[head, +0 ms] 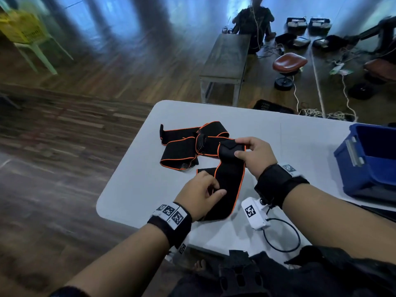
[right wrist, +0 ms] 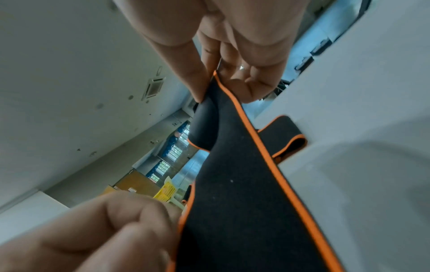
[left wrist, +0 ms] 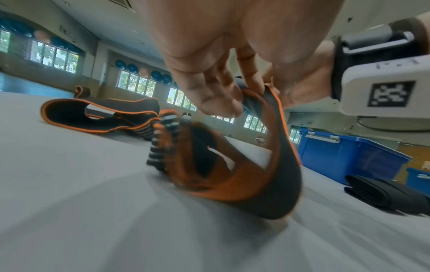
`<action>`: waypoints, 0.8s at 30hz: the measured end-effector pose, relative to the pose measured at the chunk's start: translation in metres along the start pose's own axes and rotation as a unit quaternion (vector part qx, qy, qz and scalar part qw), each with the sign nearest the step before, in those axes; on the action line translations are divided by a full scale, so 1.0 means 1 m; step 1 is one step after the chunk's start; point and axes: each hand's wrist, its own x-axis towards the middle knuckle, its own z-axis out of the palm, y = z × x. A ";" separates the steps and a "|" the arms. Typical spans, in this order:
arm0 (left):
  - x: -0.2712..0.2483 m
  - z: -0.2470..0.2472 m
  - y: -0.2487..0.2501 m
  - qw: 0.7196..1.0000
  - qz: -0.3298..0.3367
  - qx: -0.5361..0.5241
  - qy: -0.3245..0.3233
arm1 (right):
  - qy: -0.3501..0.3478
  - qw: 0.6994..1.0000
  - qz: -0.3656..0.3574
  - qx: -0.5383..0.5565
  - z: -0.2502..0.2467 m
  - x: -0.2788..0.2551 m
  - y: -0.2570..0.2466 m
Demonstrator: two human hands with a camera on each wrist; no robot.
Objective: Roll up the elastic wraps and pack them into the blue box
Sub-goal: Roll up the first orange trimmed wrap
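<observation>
A long black elastic wrap (head: 227, 179) with orange edging stretches between both hands above the white table (head: 132, 189). My right hand (head: 246, 150) pinches its folded far end (right wrist: 207, 121) between thumb and fingers. My left hand (head: 212, 189) pinches the wrap's left edge nearer to me; in the left wrist view the fingers (left wrist: 216, 99) hold the band (left wrist: 267, 165) as it curls down to the table. More of the black and orange wrap (head: 182, 144) lies tangled on the table beyond the hands. The blue box (head: 372, 159) stands at the table's right edge.
A folded black item (left wrist: 381, 195) lies on the table in front of the blue box. A white tagged device (head: 256, 213) with a black cable sits by my right wrist. The table's left edge and rounded corner are close to my left hand. A bench, stools and a person are beyond the table.
</observation>
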 end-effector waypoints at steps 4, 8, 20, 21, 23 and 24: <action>0.023 -0.014 -0.010 0.999 -0.021 0.012 0.039 | 0.011 1.000 -0.009 -0.013 -0.024 -0.003 0.001; 0.058 -0.021 -0.046 0.989 -0.117 0.082 0.028 | 0.017 0.999 -0.020 -0.043 -0.041 -0.008 0.008; 0.094 -0.008 -0.069 0.977 -0.166 0.129 -0.029 | 0.040 0.997 -0.007 -0.071 -0.068 -0.016 0.028; 0.096 -0.008 -0.068 0.978 -0.167 0.120 -0.026 | 0.043 0.997 -0.004 -0.069 -0.068 -0.016 0.029; 0.100 -0.008 -0.067 0.980 -0.164 0.108 -0.020 | 0.047 0.997 -0.001 -0.063 -0.069 -0.016 0.032; 0.103 -0.009 -0.066 0.982 -0.159 0.105 -0.014 | 0.048 0.997 0.001 -0.061 -0.070 -0.017 0.033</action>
